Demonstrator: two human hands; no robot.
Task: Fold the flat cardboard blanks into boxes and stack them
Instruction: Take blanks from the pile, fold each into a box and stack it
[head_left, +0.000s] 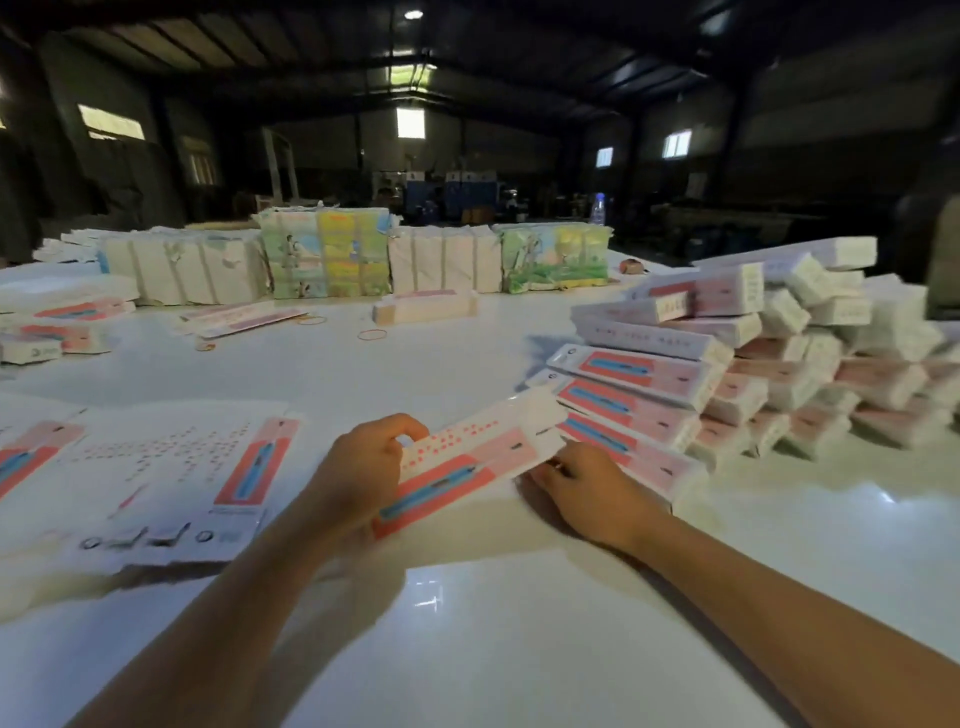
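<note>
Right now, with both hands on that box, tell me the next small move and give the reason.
Probably tuck the far end flap shut. The box is already folded into shape and held above the table, left hand gripping its near end, right hand at its far lower edge. Its white far end looks unclosed, and the stack of finished boxes sits just to the right.

Two bare forearms reach in from the lower edge of the view, with no sleeve, cuff or glove anywhere along them. The left hand (363, 467) and the right hand (587, 493) are both uncovered, and neither wrist carries a watch, strap or band. No ring shows on the fingers that can be seen. Motion blur softens the finer detail of both hands
</note>
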